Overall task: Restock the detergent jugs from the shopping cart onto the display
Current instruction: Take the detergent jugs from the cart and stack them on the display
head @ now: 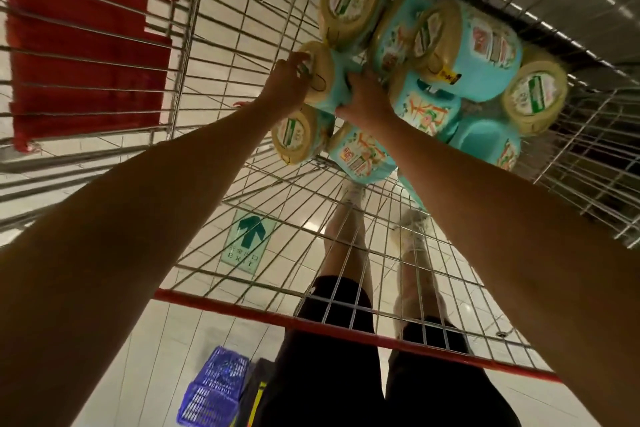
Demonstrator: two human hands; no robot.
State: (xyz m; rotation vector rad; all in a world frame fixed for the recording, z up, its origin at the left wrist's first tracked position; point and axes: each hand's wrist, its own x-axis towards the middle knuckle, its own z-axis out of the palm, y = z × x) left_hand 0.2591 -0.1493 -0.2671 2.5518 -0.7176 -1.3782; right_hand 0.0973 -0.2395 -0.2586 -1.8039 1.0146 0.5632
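Both your arms reach down into the cart (188, 38). Your L hand (287, 85) is curled over the beige cap (320, 74) of a teal jug (341, 78), fingers bent round the cap's far edge. Your R hand (369, 102) grips the same jug's teal body just right of the cap, thumb on the near side; fingertips are hidden, so can't tell how far they wrap. Neither hand is spread wide. The jug lies on its side, cap pointing left, at the left edge of the pile. Can't tell if it's lifted or resting on the others.

The other jugs (485, 48) are bunched at the cart's far right, same teal w/ beige caps, touching each other, some caps up, some on their sides. One sits directly near-side of the held jug, cap (299, 135) up.

Cart's red bar (346, 326) runs across the near side. Thru the wire: tiled floor w/ a green EXIT sign (249, 239), your black shorts (332, 374) and light shoes (412, 222). A blue basket (214, 388) sits on the floor, near left.
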